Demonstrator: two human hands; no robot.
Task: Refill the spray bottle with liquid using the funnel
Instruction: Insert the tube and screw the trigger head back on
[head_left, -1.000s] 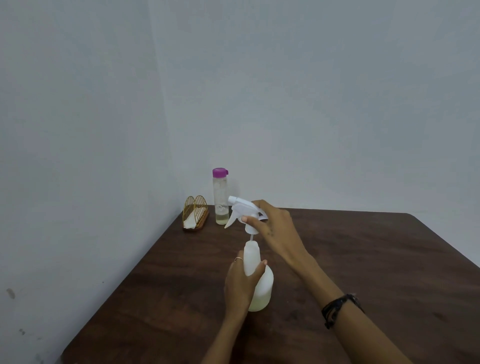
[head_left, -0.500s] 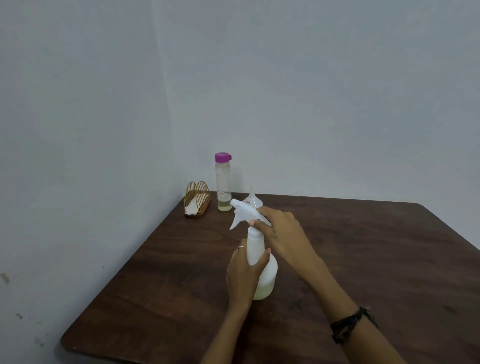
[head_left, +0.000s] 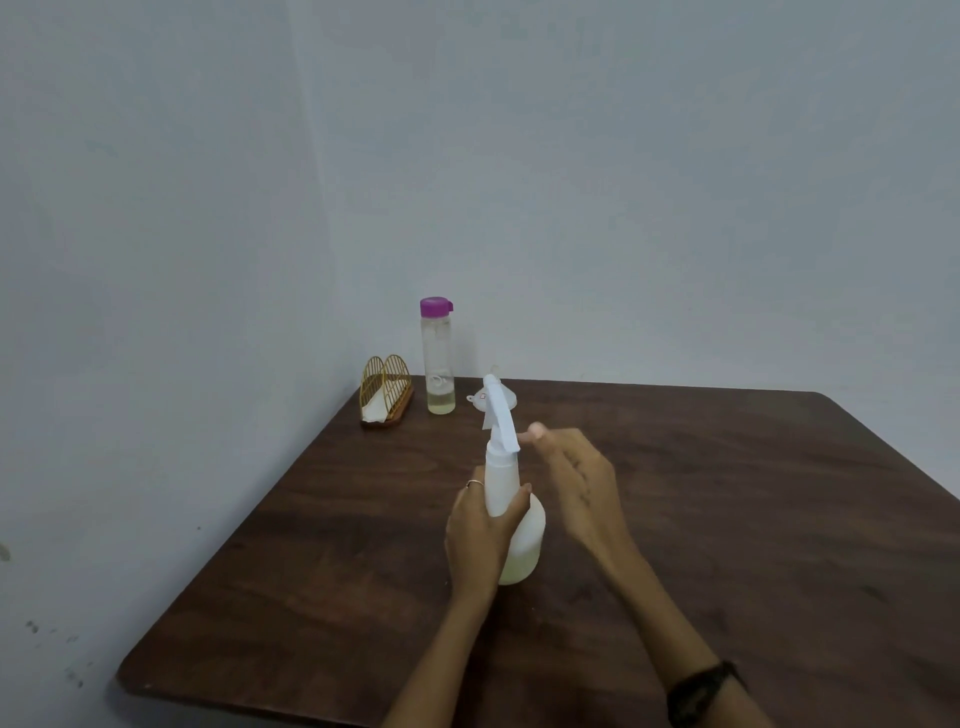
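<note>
A white spray bottle (head_left: 524, 540) stands upright on the dark wooden table (head_left: 727, 519), its white trigger head (head_left: 500, 415) seated on the neck and pointing away. My left hand (head_left: 480, 530) grips the bottle's upper body from the left. My right hand (head_left: 576, 483) hovers just right of the trigger head with relaxed fingers, holding nothing. A clear funnel (head_left: 511, 397) lies on the table behind the bottle, mostly hidden by the trigger head. A tall clear bottle (head_left: 438, 364) with a purple cap and a little yellowish liquid stands at the back.
A gold wire napkin holder (head_left: 385, 397) with a white napkin sits in the back left corner by the wall. Walls close off the table's left and far sides. Its near edge runs along the lower left.
The trigger head went from lifted above the neck to seated on the bottle, and has turned to point away. My right hand has let go of it and drawn slightly right.
</note>
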